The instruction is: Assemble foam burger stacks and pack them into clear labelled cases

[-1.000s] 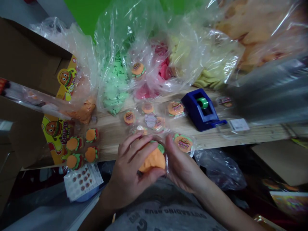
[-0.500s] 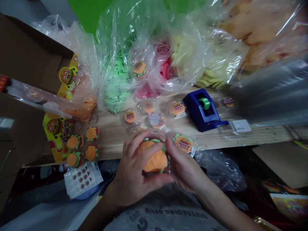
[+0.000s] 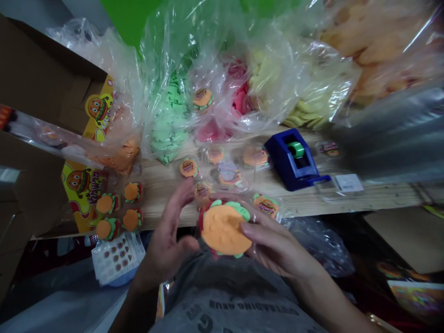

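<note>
A large toy burger [image 3: 225,229] with an orange bun, green frilled edges and some red is in my right hand [image 3: 277,238], above the table's front edge. The right thumb presses on the bun, with the other fingers behind it, partly hidden. My left hand [image 3: 166,231] is beside the burger's left side, its thumb and fingers spread apart and holding nothing. Just beyond the hands lie smaller burgers in clear plastic packs [image 3: 227,172]. One packed burger with a printed label [image 3: 266,206] lies behind my right hand.
A blue tape dispenser [image 3: 293,159] with green tape stands to the right. Plastic bags of green pieces [image 3: 168,120], pink pieces [image 3: 239,95] and yellow pieces [image 3: 308,113] line the back. A cardboard box [image 3: 41,78] stands left, near several small burgers [image 3: 107,203]. A sticker sheet [image 3: 118,259] lies below.
My left hand has let go of the burger and moved left, its fingers opening. The burger, now in the right hand alone, shows more of its orange bun.
</note>
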Demonstrator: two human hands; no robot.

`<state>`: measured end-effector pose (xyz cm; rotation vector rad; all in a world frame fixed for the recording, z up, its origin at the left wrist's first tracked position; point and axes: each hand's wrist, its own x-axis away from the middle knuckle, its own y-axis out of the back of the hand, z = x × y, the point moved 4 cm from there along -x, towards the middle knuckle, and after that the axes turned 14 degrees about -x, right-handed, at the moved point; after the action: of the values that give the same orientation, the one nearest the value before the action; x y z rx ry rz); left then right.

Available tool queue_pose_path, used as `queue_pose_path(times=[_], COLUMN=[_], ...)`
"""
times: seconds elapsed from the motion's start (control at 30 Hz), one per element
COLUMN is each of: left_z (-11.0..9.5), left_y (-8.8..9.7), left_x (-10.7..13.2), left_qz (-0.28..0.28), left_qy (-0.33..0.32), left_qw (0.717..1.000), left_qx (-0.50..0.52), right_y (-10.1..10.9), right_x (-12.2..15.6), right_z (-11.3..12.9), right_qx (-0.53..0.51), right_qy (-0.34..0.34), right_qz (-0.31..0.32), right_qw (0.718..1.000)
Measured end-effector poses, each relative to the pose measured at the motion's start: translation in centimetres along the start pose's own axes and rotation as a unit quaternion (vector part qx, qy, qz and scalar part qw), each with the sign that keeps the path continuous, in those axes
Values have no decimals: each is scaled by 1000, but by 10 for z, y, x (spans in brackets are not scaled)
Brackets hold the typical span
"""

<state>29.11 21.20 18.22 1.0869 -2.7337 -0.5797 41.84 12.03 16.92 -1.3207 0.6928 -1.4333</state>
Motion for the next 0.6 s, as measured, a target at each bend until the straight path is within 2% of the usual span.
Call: queue_pose_path(times=[0.07, 0.1, 0.17, 0.23, 0.37, 0.53, 0.6], left_z=[12, 18, 26, 26, 4, -20, -22], left_y=[1, 0, -7, -12, -8, -12, -17], left_x=[-16, -26, -42, -50, -37, -3, 4], left_qz=[-48, -51, -19, -1, -25, 87, 89], left_qy=[39, 68, 129, 141, 47, -46, -82], left_qw=[994, 989, 979, 978, 997, 993, 984], left_qx=[90, 121, 157, 154, 64, -59, -132], right_y=[0, 1, 1, 2, 1, -7, -11], right_x=[-3, -4, -7, -8, -8, -9, -9], right_z=[-5, -8, -13, -14, -9, 3, 7], right_qx=[-8, -17, -42, -60, -89, -101, -97], right_qy=[-16, -27, -48, -47, -35, -24, -23], right_qz=[3, -7, -38, -70, -76, -54, -40], right_qw=[1000, 999, 997, 995, 992, 993, 994])
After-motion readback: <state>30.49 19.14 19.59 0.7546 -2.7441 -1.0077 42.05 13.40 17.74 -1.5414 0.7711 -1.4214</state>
